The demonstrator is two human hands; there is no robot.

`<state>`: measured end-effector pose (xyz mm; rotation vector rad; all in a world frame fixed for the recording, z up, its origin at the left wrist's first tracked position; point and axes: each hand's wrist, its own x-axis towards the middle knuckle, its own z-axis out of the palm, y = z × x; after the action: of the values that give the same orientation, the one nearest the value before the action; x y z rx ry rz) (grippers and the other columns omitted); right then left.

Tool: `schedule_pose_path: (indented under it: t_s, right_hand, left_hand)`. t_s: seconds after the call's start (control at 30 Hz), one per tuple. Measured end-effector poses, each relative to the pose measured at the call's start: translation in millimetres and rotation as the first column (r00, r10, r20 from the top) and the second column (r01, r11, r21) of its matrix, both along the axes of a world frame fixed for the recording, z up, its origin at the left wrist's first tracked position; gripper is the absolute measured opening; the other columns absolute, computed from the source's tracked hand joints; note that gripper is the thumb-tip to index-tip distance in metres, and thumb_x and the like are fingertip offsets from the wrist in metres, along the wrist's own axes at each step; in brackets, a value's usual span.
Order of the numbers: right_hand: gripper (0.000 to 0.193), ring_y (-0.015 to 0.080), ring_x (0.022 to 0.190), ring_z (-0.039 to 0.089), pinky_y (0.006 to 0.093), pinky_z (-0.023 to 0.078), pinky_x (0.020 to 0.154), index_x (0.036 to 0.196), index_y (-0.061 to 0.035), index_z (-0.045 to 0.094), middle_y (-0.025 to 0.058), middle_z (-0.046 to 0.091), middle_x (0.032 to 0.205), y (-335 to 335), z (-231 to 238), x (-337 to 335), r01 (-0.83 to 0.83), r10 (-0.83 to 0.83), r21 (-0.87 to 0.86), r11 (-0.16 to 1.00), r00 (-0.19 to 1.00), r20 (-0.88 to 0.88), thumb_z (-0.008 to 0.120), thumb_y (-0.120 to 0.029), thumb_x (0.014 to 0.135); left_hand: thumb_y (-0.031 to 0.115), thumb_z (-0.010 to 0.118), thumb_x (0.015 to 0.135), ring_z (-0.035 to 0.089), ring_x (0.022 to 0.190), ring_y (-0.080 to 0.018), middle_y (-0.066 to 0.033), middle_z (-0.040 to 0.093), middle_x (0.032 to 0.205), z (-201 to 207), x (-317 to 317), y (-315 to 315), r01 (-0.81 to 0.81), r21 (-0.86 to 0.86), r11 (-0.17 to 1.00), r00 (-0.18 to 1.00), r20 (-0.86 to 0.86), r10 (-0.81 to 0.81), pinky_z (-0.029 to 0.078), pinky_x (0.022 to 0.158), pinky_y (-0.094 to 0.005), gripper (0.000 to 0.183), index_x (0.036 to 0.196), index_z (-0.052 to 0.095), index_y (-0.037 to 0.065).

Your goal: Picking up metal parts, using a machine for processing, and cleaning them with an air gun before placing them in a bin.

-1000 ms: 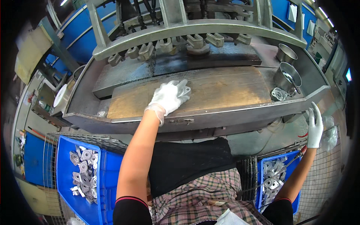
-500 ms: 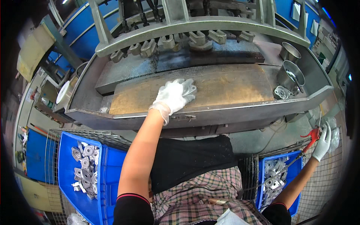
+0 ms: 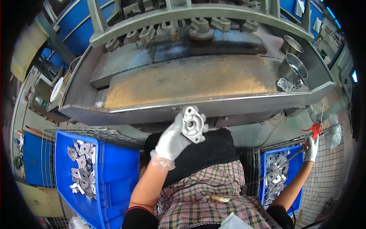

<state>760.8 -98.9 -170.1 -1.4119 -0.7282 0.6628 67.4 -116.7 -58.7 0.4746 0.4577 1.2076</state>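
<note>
Left fingers [image 3: 206, 127] around casting [image 3: 193, 125], near tray edge [image 3: 152, 107], board [image 3: 190, 78] beyond

hands [image 3: 172, 142]: white gloves [image 3: 311, 149] | sleeves [image 3: 139, 219]: black, red trim [image 3: 142, 208] | plaid apron [image 3: 213, 183] | black lap cloth [image 3: 207, 152]

The casting [image 3: 195, 131] is silver-grey, the spray gun [image 3: 316, 130] red, the apron [image 3: 206, 191] checked.

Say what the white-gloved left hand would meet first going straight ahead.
Probably the grey metal trough's front wall, beyond the silvery flanged casting the left hand holds; depth is unclear, it might pass above.
</note>
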Motion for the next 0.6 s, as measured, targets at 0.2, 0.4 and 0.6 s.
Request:
schedule_pose_path:
  t_s: [0.2,0.4,0.6]
  right_hand:
    - [0.049,0.0086,0.087,0.058,0.0244,0.048,0.073,0.142,-0.0034,0.053,0.0013,0.064,0.104,0.6,55.7,-23.3,0.076,-0.054,-0.084,0.994,0.97,0.237,0.066,-0.013,0.096]
    - [0.038,0.0071,0.082,0.053,0.0231,0.042,0.073,0.126,-0.0011,0.061,-0.0017,0.06,0.096,-1.3,125.1,-172.3,-0.382,0.4,-0.119,0.917,0.885,0.239,0.061,-0.028,0.099]
    - [0.028,0.0107,0.081,0.056,0.0284,0.047,0.076,0.113,-0.0056,0.068,0.0,0.065,0.094,6.2,105.1,-361.2,-0.719,0.903,-0.549,0.426,0.368,0.22,0.067,-0.027,0.094]
  left_hand:
    - [0.057,0.036,0.105,0.06,0.108,-0.0395,-0.02,0.062,0.124,-125.3,-11.3,-26.0,0.036,-0.363,0.931,0.955,0.287,0.075,0.053,0.083,-0.0472,0.059,0.129,0.057,0.008]
    - [0.061,0.039,0.103,0.061,0.103,-0.0371,-0.0167,0.066,0.112,-215.5,-37.7,-21.1,-0.07,-0.474,0.878,0.916,0.319,0.245,0.053,0.082,-0.0448,0.06,0.119,0.062,0.008]
    - [0.063,0.039,0.102,0.061,0.102,-0.0363,-0.0126,0.068,0.11,-252.6,-41.7,-8.3,-0.127,-0.509,0.851,0.86,0.372,0.35,0.052,0.084,-0.0477,0.057,0.117,0.064,0.014]
